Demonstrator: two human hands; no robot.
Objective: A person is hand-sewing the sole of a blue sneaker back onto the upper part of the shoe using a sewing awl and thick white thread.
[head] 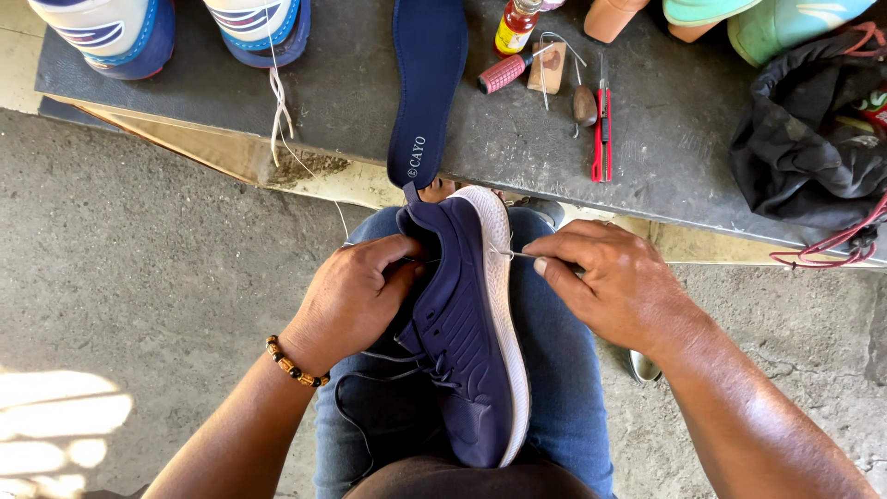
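A navy blue sneaker (462, 333) with a white sole (504, 305) lies on its side across my lap, between my jeans-covered knees. My left hand (356, 291), with a beaded bracelet on the wrist, grips the shoe's upper near the opening. My right hand (614, 277) pinches a thin needle or thread (510, 252) that enters the white sole's edge near the heel. The shoe's dark laces hang loose over my left knee.
A dark work mat (370, 83) on a low bench holds a navy insole (425, 83), a red-handled awl (506, 72), a red cutter (601, 129), a small glue bottle (515, 26), other shoes and a black bag (813, 139). Concrete floor lies around.
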